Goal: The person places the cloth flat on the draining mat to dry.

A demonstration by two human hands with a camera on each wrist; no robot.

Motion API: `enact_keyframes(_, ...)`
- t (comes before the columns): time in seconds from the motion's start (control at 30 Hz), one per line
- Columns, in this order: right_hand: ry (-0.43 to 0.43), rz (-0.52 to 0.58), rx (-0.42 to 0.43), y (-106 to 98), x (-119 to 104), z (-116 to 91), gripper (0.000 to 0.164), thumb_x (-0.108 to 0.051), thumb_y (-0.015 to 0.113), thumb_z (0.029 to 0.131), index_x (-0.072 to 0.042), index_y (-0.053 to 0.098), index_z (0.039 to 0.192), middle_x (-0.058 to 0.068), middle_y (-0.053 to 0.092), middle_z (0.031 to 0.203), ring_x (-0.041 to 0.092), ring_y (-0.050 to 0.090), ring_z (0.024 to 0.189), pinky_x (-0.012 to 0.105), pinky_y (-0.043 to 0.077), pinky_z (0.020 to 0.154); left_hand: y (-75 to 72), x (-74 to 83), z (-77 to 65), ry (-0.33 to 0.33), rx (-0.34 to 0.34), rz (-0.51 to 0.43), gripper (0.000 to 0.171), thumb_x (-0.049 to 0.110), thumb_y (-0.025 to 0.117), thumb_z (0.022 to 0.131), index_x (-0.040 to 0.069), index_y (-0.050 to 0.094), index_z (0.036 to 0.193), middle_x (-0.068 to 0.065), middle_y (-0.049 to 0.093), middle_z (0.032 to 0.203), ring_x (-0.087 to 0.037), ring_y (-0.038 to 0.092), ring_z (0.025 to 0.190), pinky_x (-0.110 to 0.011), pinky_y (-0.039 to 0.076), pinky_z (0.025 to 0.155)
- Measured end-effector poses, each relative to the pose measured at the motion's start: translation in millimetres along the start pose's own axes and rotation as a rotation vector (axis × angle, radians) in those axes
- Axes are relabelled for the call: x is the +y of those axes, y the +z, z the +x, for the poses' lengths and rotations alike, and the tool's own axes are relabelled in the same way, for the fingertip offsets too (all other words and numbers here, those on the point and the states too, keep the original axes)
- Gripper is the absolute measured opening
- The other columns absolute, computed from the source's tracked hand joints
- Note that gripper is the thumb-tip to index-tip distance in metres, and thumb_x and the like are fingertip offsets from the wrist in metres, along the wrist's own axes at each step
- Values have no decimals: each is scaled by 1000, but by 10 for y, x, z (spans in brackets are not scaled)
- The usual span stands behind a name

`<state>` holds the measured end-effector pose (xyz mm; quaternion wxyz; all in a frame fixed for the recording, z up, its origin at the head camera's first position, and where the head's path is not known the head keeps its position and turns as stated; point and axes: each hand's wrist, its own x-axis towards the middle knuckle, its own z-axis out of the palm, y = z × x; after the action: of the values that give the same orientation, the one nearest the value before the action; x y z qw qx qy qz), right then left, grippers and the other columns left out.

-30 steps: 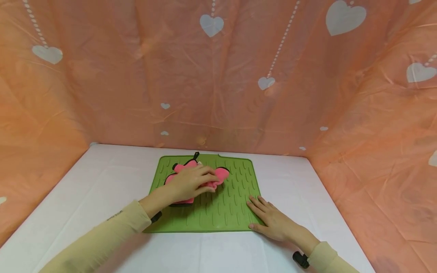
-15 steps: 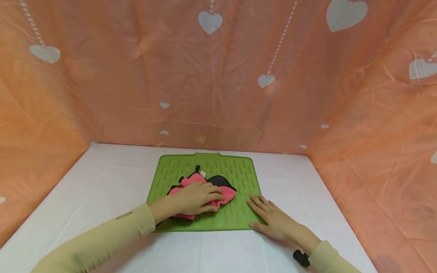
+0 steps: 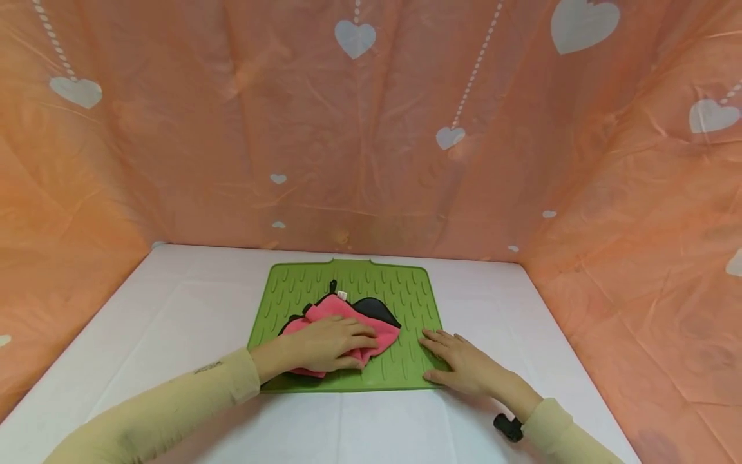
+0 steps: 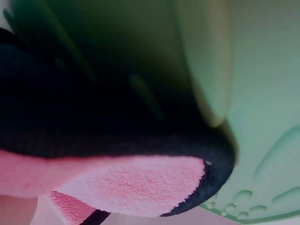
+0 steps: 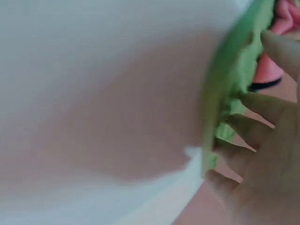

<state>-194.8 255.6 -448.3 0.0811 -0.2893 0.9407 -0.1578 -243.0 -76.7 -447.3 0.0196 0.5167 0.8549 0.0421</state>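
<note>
My left hand (image 3: 330,345) lies over a pink cleaning cloth (image 3: 385,334) with black edging and a small black hanging loop, its fingers pressing the fabric down. One corner of the cloth shows a dark side. The cloth lies rumpled on a green ridged drying mat (image 3: 406,290). In the left wrist view, the pink cloth (image 4: 140,185) and its black border fill the foreground, and the fingers are mostly out of sight. With spread fingers, my right hand (image 3: 464,367) rests on the mat's near right corner. The right wrist view shows those fingertips touching the edge of the mat (image 5: 213,108).
A white tabletop (image 3: 191,309) surrounds the mat on all sides. Orange curtains (image 3: 359,161) with pale hearts enclose the back and both sides. A black wrist device (image 3: 508,427) hangs beneath the right wrist.
My left hand has drawn the cloth nearer to me across the mat. The cloth, more bunched before, now lies flatter under the hand. The right hand has barely shifted.
</note>
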Motion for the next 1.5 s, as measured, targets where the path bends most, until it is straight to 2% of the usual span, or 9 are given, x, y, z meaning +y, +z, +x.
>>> enact_keyframes(0.13, -12, 29, 102, -87, -68, 186, 53, -31, 67, 102, 1, 59, 144, 20, 51, 153, 43, 47, 142, 61, 36, 116, -79, -5, -75, -14, 68, -3, 46, 46, 57, 106, 20, 61, 145, 1, 56, 148, -21, 51, 139, -47, 43, 115)
enact_keyframes(0.33, -15, 185, 242, -181, -189, 550, 41, -21, 68, 102, -3, 65, 138, 15, 64, 141, 37, 58, 132, 56, 47, 109, -243, -73, -201, -71, 326, -47, 38, 35, 66, 103, 13, 68, 134, -3, 62, 137, -23, 60, 127, -48, 50, 105)
enact_keyframes(0.5, -2, 312, 230, -153, -295, 831, 36, -20, 67, 103, -3, 68, 134, 11, 69, 130, 30, 67, 114, 46, 56, 94, -304, -195, -379, -136, 542, -97, 32, 21, 73, 97, 9, 71, 127, -6, 66, 127, -23, 68, 105, -46, 56, 90)
enact_keyframes(0.63, 28, 353, 186, -77, -378, 1036, 34, -22, 66, 102, -6, 70, 132, 11, 70, 128, 27, 67, 112, 42, 56, 93, -315, -292, -579, -271, 629, -152, 30, 15, 74, 96, 9, 71, 126, -4, 66, 123, -17, 66, 87, -35, 55, 70)
enact_keyframes(0.8, 53, 352, 157, 32, -461, 1236, 33, -22, 68, 101, -8, 72, 130, 8, 71, 127, 26, 65, 119, 45, 53, 100, -262, -350, -841, -521, 576, -232, 33, 19, 72, 99, 13, 68, 132, -1, 66, 117, -14, 63, 87, -30, 49, 61)
enact_keyframes(0.93, 41, 349, 163, 99, -516, 1344, 31, -19, 69, 100, -6, 73, 128, 8, 74, 120, 26, 66, 115, 43, 53, 99, -183, -402, -984, -620, 447, -314, 38, 20, 70, 100, 8, 65, 135, -3, 69, 112, -14, 64, 86, -34, 52, 64)
enact_keyframes(1.07, 56, 379, 189, 149, -547, 1390, 26, -11, 72, 97, -4, 74, 122, 6, 73, 102, 20, 66, 95, 35, 54, 85, -131, -442, -1036, -640, 328, -430, 42, 21, 68, 101, 3, 61, 138, -4, 70, 110, -15, 65, 90, -37, 55, 71)
enact_keyframes(1.23, 105, 414, 201, 185, -588, 1366, 21, -7, 74, 94, -5, 74, 115, -1, 62, 82, 11, 55, 74, 27, 47, 68, -50, -458, -1070, -634, 264, -511, 45, 21, 69, 100, 1, 59, 139, -2, 71, 106, -14, 65, 90, -38, 54, 75)
enact_keyframes(1.5, 104, 410, 214, 206, -589, 1332, 20, -6, 72, 96, -9, 76, 115, 6, 72, 98, 19, 64, 91, 35, 54, 81, -48, -499, -1085, -556, 280, -571, 32, 11, 72, 97, -2, 62, 125, 3, 66, 90, -10, 61, 79, -30, 52, 69)
